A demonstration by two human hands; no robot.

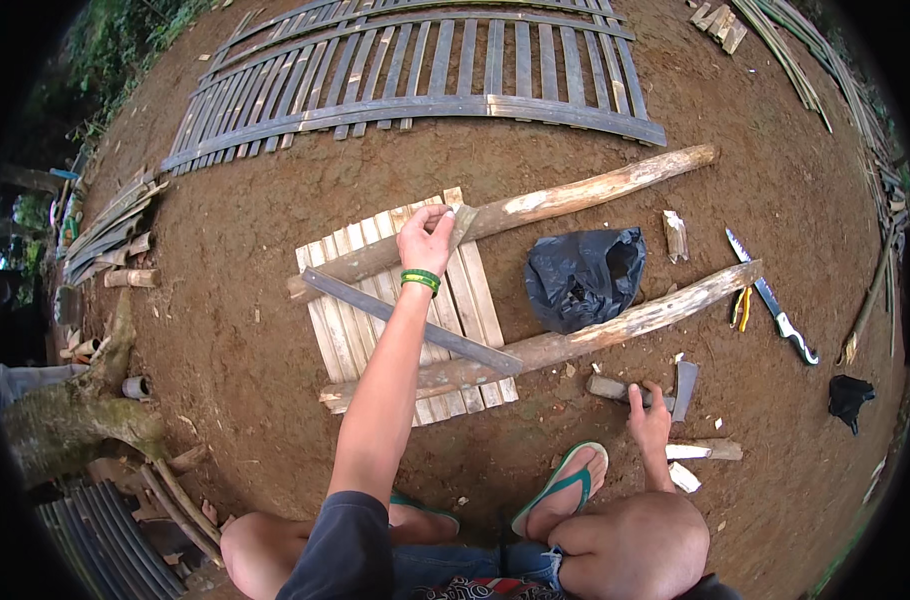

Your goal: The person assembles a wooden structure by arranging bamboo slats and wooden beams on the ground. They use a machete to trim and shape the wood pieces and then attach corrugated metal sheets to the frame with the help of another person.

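Stretched forward, my left hand (427, 238) is closed at the upper log (585, 192), its fingertips pinched beside a short greenish-brown piece of wood or bamboo (463, 226) on the log. What the pinch holds, if anything, is too small to make out. A row of pale wooden slats (350, 345) lies under this log and the lower log (625, 330). One dark slat (410, 322) runs diagonally across both. Low on the right, my right hand (652, 420) grips a short, thick wooden tool handle (613, 388). A broad grey blade (685, 390) shows just beyond the fingers.
Between the logs sits a black plastic bag (585, 278). Right of them lie a handsaw (775, 305), yellow-handled pliers (742, 308) and a smaller black bag (851, 400). A large slatted panel (415, 105) spans the far ground. A tree trunk (85, 415) stands left. Wood scraps (705, 450) lie near my right foot.
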